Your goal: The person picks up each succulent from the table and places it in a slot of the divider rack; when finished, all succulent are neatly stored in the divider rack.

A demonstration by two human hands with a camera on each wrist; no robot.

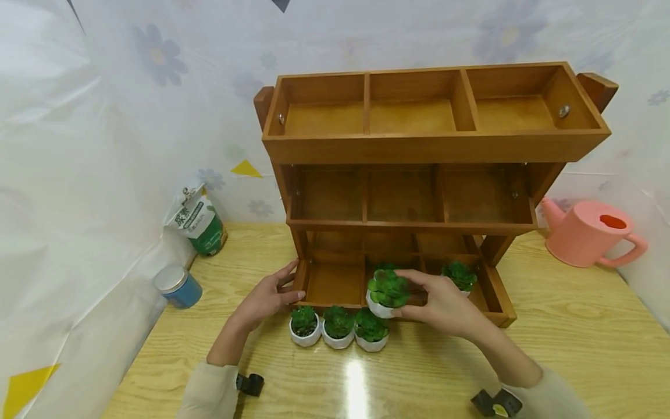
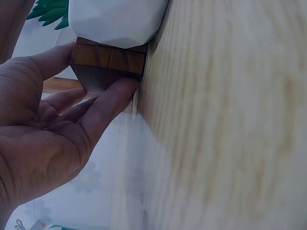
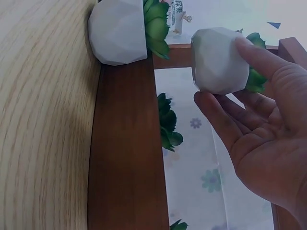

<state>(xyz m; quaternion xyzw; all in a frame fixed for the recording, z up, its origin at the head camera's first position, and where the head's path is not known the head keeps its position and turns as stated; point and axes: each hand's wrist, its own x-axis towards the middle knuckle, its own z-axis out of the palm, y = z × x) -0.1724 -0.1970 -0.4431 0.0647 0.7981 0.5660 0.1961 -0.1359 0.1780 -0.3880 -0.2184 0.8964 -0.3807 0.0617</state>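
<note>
1. Fingers of the right hand (image 1: 445,305) pinch a white-potted succulent (image 1: 386,293) in the lower centre of the frame, parted just by the pot's width.
2. Left hand (image 1: 269,298) grips the wooden shelf's (image 1: 434,150) bottom tier (image 1: 335,282) at its left end.
3. That tier's right compartment holds one plant (image 1: 459,274); its middle one, another succulent (image 1: 386,266) — partly hidden. Three small pots (image 1: 338,340), each with greenery, line up just in front.
4. Held foliage points upward — long axis roughly vertical.

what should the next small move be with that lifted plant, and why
Probably ease the right grip left and lower its potted succulent into the bottom shelf's left compartment: that one shows no pot, while greenery shows in the other two.
</note>
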